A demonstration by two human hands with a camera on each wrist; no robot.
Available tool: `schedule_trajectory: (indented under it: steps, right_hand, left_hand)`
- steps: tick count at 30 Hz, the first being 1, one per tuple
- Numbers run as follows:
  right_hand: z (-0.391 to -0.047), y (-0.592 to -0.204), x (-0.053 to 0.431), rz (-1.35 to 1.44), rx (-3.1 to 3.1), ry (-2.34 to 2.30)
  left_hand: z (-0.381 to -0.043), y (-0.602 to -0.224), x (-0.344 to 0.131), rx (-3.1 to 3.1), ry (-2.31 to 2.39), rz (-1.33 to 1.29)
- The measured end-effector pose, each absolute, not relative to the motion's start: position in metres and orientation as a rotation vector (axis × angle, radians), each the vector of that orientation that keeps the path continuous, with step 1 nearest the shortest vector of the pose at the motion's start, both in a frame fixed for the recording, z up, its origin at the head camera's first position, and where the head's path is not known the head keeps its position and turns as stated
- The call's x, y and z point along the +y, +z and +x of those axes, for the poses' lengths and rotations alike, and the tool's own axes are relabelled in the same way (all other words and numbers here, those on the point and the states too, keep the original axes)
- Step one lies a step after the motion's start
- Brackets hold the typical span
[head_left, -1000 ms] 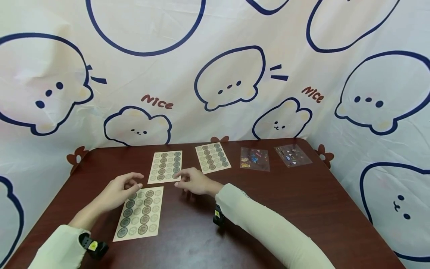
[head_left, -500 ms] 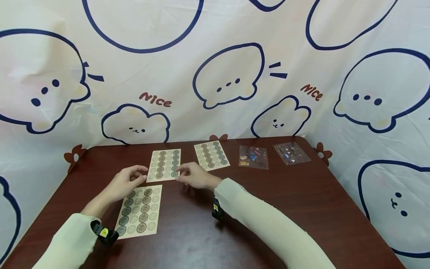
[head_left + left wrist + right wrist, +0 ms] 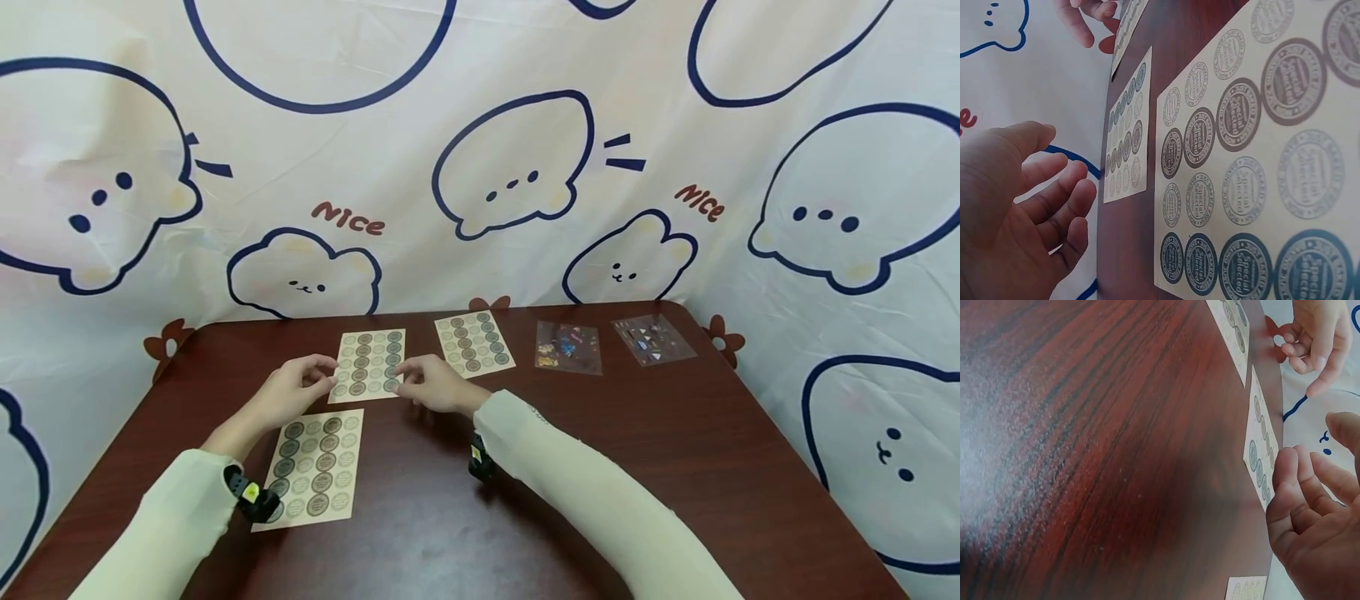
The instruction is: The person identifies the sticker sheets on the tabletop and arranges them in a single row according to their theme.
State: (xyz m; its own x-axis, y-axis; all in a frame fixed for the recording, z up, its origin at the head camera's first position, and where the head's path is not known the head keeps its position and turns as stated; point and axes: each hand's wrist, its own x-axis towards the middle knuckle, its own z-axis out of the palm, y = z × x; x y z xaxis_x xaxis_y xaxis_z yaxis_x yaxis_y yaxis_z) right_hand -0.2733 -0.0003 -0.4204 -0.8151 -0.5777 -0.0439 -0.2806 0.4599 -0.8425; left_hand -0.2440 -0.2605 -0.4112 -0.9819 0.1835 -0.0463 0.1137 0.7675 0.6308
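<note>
Near the left edge of the middle sticker sheet (image 3: 367, 367) is my left hand (image 3: 291, 390), its fingers loosely bent with nothing between them. My right hand (image 3: 435, 385) hovers at that sheet's right edge, also holding nothing. Whether any fingertip touches the paper cannot be told. Rows of round labels in pale, brown and dark green cover this cream sheet. A nearer sticker sheet (image 3: 315, 467) lies below the left wrist. In the left wrist view its labels (image 3: 1300, 81) appear large, and the left hand (image 3: 1035, 206) shows relaxed fingers. The right wrist view shows the right hand (image 3: 1319, 519) with bent fingers.
A third sticker sheet (image 3: 475, 343) lies at the back, right of the middle one. Two clear plastic sheets with small colourful pieces, one left (image 3: 568, 348) and one right (image 3: 654, 340), lie farther right. A patterned cloth (image 3: 510, 167) hangs behind the dark wooden table (image 3: 600, 450).
My left hand has moved forward and right, from over the near sheet toward the middle sheet. The right hand has shifted slightly forward. The sheets lie where they were.
</note>
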Motion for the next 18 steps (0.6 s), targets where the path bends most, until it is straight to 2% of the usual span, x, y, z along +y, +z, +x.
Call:
schedule_trajectory:
  steps: [18]
  right_hand:
    - [-0.286, -0.434, 0.002, -0.566, 2.533, -1.214]
  left_hand:
    - [-0.26, -0.419, -0.255, 2.865, 0.962, 0.177]
